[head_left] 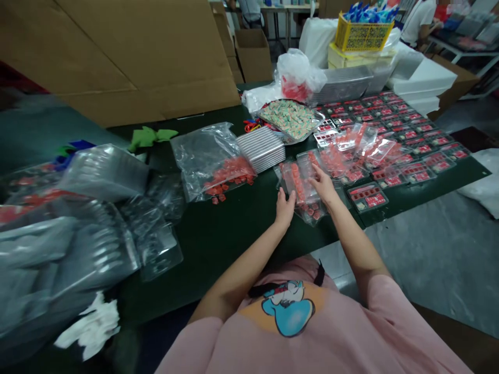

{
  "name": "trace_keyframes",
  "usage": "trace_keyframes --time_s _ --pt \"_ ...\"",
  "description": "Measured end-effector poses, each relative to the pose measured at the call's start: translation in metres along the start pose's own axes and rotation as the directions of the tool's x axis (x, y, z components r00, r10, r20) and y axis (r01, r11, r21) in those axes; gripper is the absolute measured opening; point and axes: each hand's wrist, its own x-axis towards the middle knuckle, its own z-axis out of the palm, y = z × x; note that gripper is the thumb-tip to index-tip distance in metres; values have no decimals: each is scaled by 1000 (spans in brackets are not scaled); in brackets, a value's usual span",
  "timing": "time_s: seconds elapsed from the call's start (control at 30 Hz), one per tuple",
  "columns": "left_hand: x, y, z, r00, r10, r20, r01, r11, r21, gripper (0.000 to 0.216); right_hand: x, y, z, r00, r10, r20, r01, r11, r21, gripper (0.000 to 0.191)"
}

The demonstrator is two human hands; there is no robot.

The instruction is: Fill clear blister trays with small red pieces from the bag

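Clear plastic trays (pixel 299 183) with rows of small red pieces lie in front of me on the dark green table. At their left edge is my left hand (pixel 285 209), thumb apart from the other fingers. My right hand (pixel 324 187) reaches over their right side with its fingers stretched out. Both hands look open, though I cannot tell how firmly they touch the plastic. Loose red pieces (pixel 313 210) show through clear plastic just below the hands. Right of my right hand sits a filled blister tray (pixel 367 197) with red contents.
A clear bag of red pieces (pixel 230 174) and a stack of trays (pixel 262 149) lie left of the hands. Behind are a tray of small pale pieces (pixel 290 118) and a yellow basket (pixel 362 35). Filled trays (pixel 409 135) cover the right side; clear packaging (pixel 105 174) fills the left.
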Motion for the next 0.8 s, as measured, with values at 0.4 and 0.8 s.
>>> trace_keyframes --time_s 0.4,0.8 --pt "56 17 21 995 -18 -97 5 992 -128 75 54 -17 32 985 -171 -34 130 849 -513 57" --pt "57 38 28 998 -6 -64 4 999 -34 56 32 -55 22 919 -338 204 371 560 -741 43"
